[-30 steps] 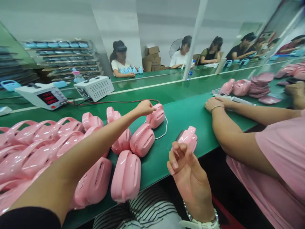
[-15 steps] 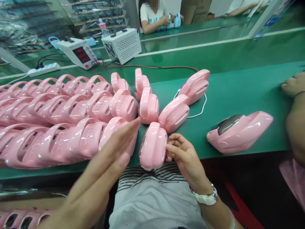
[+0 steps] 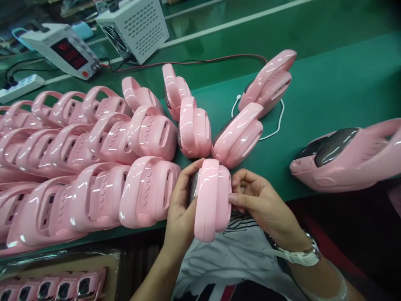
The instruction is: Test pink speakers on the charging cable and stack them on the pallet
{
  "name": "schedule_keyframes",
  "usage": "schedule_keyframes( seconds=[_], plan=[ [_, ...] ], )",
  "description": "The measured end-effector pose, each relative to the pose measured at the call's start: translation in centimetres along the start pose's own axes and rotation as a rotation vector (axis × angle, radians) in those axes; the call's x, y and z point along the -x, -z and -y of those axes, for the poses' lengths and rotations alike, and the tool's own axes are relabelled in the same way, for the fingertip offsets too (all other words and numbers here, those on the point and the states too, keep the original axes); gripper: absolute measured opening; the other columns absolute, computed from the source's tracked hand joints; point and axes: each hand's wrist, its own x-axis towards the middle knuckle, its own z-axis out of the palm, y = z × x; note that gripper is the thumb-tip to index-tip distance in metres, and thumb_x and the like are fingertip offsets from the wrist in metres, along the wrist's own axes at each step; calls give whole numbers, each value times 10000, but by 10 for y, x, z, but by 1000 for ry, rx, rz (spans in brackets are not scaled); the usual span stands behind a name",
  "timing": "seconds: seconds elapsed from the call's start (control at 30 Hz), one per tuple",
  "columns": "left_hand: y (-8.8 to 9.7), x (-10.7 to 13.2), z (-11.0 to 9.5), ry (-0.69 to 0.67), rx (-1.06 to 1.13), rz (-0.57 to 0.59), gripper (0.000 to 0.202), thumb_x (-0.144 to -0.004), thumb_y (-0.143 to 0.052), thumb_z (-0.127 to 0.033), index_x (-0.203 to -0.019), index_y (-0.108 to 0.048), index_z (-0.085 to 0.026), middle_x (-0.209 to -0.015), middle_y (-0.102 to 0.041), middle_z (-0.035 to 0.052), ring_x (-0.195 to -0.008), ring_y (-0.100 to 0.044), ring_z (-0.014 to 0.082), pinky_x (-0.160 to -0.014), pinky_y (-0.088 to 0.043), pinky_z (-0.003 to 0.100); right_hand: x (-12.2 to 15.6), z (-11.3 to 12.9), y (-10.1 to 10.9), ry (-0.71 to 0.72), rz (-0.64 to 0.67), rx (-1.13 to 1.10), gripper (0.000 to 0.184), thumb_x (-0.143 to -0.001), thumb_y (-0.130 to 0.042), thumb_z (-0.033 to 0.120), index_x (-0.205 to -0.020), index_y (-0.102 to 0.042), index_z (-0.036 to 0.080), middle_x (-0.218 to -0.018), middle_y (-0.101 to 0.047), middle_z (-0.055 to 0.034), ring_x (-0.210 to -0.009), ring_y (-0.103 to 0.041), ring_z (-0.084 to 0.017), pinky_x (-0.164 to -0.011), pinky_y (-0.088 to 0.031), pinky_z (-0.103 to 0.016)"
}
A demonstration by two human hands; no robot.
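A pink plastic housing with a loop handle (image 3: 208, 200) and a dark window stands at the table's front edge, before my body. My left hand (image 3: 180, 209) is wrapped round its left side, fingers behind by the dark window and thumb near the front. At its right side my right hand (image 3: 260, 200) is closed in a pinch, thumb tip against the housing's edge; whatever the fingers hold is hidden. Just behind stand two similar pink housings, one upright (image 3: 194, 129) and one leaning right (image 3: 238, 136).
Rows of pink housings (image 3: 147, 192) fill the left of the green table (image 3: 328, 88). Another housing (image 3: 341, 159) lies at the right. A white cable (image 3: 280, 119) curls behind. Two power supply boxes (image 3: 134, 29) stand at the back. Below left is a tray of pink parts (image 3: 84, 286).
My left hand has come from the neighbouring row onto the front housing and closed round it. My right hand stays at its right side. The view has moved closer and tilted down.
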Motion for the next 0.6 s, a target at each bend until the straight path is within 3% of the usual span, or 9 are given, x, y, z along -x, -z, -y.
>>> schedule_keyframes(
  seconds=[0.1, 0.23, 0.43, 0.6],
  plan=[
    [-2, 1, 2, 17, -22, -12, 361, -803, -607, -262, -1158, -608, -321, -1232, -612, -47, -1155, -558, 237, -921, -517, 271, 1, 1, 1, 15, 24, 7, 313, -639, -837, 183, -634, -524, 180, -589, -486, 62, -486, -441, -56, -450, -368, -176],
    [-1, 3, -3, 60, 9, 39, 372, -837, -603, -287, -1203, -564, -343, -1286, -566, -48, -1228, -497, 246, -1022, -459, 321, 1, 7, -2, 44, 25, 24, 355, -636, -831, 139, -589, -481, 171, -589, -472, 64, -500, -445, -54, -458, -384, -174],
    [1, 2, -2, -16, -9, 75, 377, -839, -617, -250, -1202, -551, -330, -1251, -575, -17, -1192, -521, 243, -1002, -467, 322, -1, 19, -2, -99, 49, 59, 410, -546, -877, 131, -582, -470, 164, -597, -527, 57, -472, -542, -82, -434, -467, -187],
    [-2, 0, 2, -58, -8, 60, 385, -800, -668, -253, -1170, -572, -300, -1222, -586, 15, -1172, -537, 247, -1033, -443, 364, 9, 24, 5, -130, 62, 155, 240, -656, -834, 216, -739, -619, 151, -639, -619, 16, -533, -622, -107, -522, -536, -196]
  ],
)
